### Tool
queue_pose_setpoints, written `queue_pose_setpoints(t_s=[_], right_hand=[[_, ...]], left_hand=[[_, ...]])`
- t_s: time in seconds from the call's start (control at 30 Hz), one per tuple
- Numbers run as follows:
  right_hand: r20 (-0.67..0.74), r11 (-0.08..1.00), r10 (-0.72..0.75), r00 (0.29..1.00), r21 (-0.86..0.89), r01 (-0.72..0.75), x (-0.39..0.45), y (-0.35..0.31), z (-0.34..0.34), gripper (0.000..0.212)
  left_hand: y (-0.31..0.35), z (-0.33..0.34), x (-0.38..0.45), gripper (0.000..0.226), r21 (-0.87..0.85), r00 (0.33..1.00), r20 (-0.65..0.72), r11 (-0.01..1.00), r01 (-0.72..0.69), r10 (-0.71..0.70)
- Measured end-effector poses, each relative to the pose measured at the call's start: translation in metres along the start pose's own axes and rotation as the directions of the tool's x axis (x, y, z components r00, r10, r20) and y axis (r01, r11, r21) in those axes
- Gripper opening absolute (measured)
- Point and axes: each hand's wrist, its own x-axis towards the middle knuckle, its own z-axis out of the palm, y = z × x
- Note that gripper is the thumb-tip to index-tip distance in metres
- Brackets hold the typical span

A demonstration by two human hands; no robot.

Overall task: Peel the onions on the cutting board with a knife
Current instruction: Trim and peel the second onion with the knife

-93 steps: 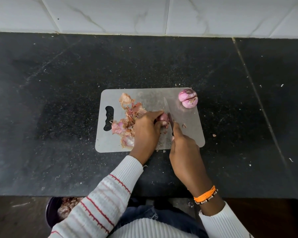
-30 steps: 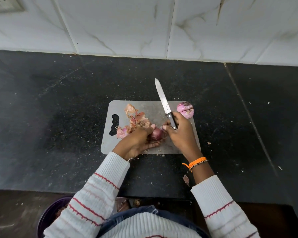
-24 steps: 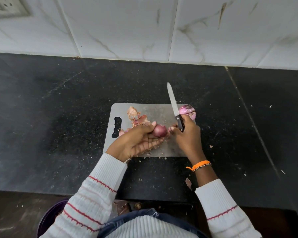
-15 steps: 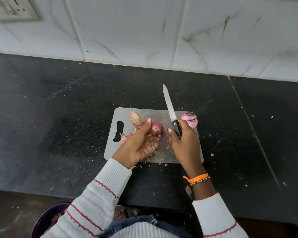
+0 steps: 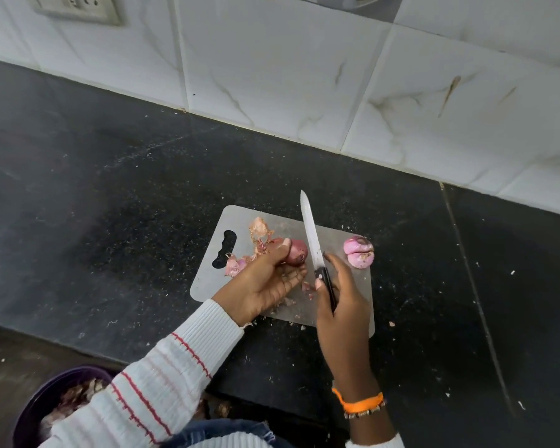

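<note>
The left hand (image 5: 265, 282) holds 1 onion (image 5: 296, 252) above the board (image 5: 346, 236), palm turned up. The thumb presses the onion's left side and the fingers curl under it. This onion is dark red and glossy, with no loose skin visible on the side facing the camera.

The right hand (image 5: 340, 295) grips the black handle of the knife (image 5: 312, 236), fingers curled round it and thumb on the left of the handle. The blade points away from the person, tip past the board's far edge. The blade stands just right of the held onion; contact between them cannot be determined.

A 2nd onion (image 5: 359, 252) lies on the board near its far right corner, pale pink, well apart from the blade.

Peels (image 5: 259, 234) lie in a loose pile on the left part of the board, beside the handle slot. Small scraps lie under the hands.

The board rests on a black counter (image 5: 126, 205). A purple bowl (image 5: 46, 396) of peels sits below the counter edge, lower left
</note>
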Motion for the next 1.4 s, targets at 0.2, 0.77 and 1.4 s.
queue_pose_setpoints(t_s=[0.2, 0.77, 1.4], right_hand=[[0.026, 0.999, -0.002, 1.0, -0.033, 0.003, -0.016, -0.003, 0.007, 0.038], [0.128, 0.981, 0.076, 0.989, -0.184, -0.052, -0.009, -0.032, -0.009, 0.038], [0.136, 0.934, 0.255, 0.957, -0.29, -0.208, 0.023, 0.036, 0.018, 0.036]], left_hand=[[0.002, 0.001, 0.005, 0.019, -0.051, 0.999, -0.014, 0.998, -0.044, 0.044], [0.003, 0.006, 0.0, 0.024, 0.398, 0.976, 0.15, 0.894, -0.207, 0.159], [-0.004, 0.004, 0.001, 0.013, 0.313, 0.984, 0.048, 0.933, -0.177, 0.17]])
